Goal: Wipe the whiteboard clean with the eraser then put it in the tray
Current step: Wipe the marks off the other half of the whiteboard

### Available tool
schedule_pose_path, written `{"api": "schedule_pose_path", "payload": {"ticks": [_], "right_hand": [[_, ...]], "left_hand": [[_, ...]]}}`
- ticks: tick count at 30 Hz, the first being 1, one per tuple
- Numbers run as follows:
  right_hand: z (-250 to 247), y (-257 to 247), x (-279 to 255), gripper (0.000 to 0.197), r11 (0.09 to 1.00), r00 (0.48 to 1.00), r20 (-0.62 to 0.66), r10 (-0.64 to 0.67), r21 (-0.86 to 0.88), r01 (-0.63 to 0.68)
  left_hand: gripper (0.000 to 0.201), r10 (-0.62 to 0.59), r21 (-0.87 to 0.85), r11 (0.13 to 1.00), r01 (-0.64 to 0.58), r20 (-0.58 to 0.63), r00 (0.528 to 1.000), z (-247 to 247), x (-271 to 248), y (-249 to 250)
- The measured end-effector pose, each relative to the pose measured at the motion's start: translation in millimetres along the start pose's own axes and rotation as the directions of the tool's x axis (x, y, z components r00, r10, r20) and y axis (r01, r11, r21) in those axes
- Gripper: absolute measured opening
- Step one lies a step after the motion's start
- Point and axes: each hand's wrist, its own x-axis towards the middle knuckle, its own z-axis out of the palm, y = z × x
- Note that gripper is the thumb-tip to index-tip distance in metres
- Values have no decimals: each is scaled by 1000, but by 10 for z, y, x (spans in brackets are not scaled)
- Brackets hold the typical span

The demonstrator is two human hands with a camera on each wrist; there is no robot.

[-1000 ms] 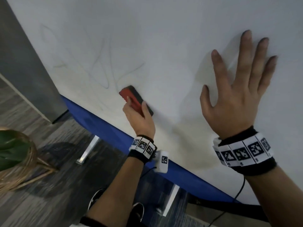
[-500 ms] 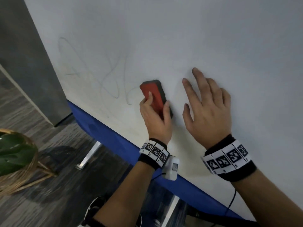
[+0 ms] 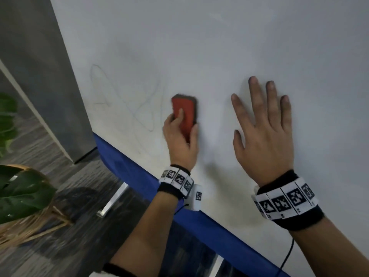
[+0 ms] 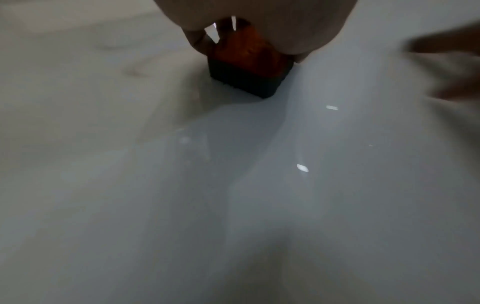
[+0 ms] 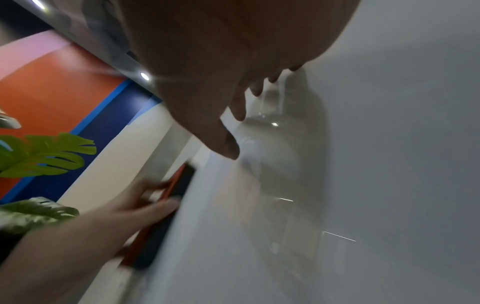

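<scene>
A red eraser (image 3: 183, 114) with a dark felt pad is pressed flat against the whiteboard (image 3: 199, 47). My left hand (image 3: 179, 136) grips it from below, thumb on one side and fingers on the other. Faint pen scribbles (image 3: 123, 108) lie on the board just left of the eraser. My right hand (image 3: 261, 128) lies flat on the board to the right, fingers spread and straight. The left wrist view shows the eraser (image 4: 249, 61) end-on against the board. In the right wrist view the eraser (image 5: 166, 216) is edge-on under my left hand (image 5: 124, 209). No tray is in view.
A blue band (image 3: 139, 176) runs along the board's lower edge, with metal legs (image 3: 113, 200) below it. A potted plant in a woven basket (image 3: 26, 198) stands on the floor at the left. A grey wall panel (image 3: 40, 76) borders the board's left side.
My left hand has carried the eraser up and to the right across the board, away from the scribbles. My right hand has slid down and nearer to the left, still flat.
</scene>
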Motion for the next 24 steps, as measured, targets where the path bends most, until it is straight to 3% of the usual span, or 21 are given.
{"api": "schedule_pose_path", "payload": {"ticks": [1, 3, 5, 6, 8, 10, 11, 13, 15, 17, 19, 20, 22, 23, 24], "right_hand": [[7, 11, -4, 73, 1000, 1000, 4, 2, -6, -2], [28, 10, -11, 75, 1000, 1000, 12, 3, -9, -3], [33, -36, -3, 76, 1000, 1000, 15, 20, -14, -19], [30, -71, 0, 76, 999, 999, 12, 31, -19, -30], [19, -133, 1, 76, 999, 999, -5, 45, -24, -45], [0, -138, -3, 76, 999, 999, -17, 43, -23, -43], [-7, -119, -2, 76, 999, 999, -14, 35, -25, -35], [-8, -57, 4, 77, 999, 1000, 6, 20, -38, -19], [-4, -24, 2, 78, 999, 999, 34, 19, -46, -18], [8, -57, 12, 79, 999, 999, 39, 38, -41, -36], [16, -138, 23, 78, 998, 998, 25, 60, -25, -60], [19, -178, 28, 77, 997, 998, 9, 69, -19, -69], [15, -226, 32, 76, 997, 997, -22, 78, -11, -78], [11, -230, 29, 76, 997, 997, -26, 77, -11, -77], [6, -220, 25, 76, 997, 997, -22, 76, -15, -76]], "left_hand": [[56, -163, -15, 987, 162, -48, 985, -76, -5, -214], [58, -394, -42, 919, 392, -133, 910, -226, -52, -539], [59, -432, -20, 901, 433, -102, 896, -252, -120, -538], [59, -364, -11, 931, 364, -53, 930, -226, -150, -417], [56, -86, 20, 996, 85, 60, 994, -148, -184, -62], [54, 128, 48, 990, -133, 93, 987, -101, 26, 181], [54, 133, 44, 990, -135, 48, 990, -125, 228, 217], [61, -5, 0, 1000, 5, -118, 993, -229, 752, 112], [71, -178, -25, 984, 179, -293, 939, -415, 1218, -23], [68, -222, -31, 975, 222, -283, 933, -422, 1262, 12], [58, -13, 26, 1000, 17, -138, 990, -323, 923, 185], [55, 132, 49, 990, -130, -30, 991, -274, 704, 232], [53, 319, 105, 938, -331, 110, 941, -253, 499, 171], [53, 306, 123, 941, -315, 86, 948, -286, 574, 79], [54, 208, 113, 972, -208, 12, 978, -325, 701, -65]]}}
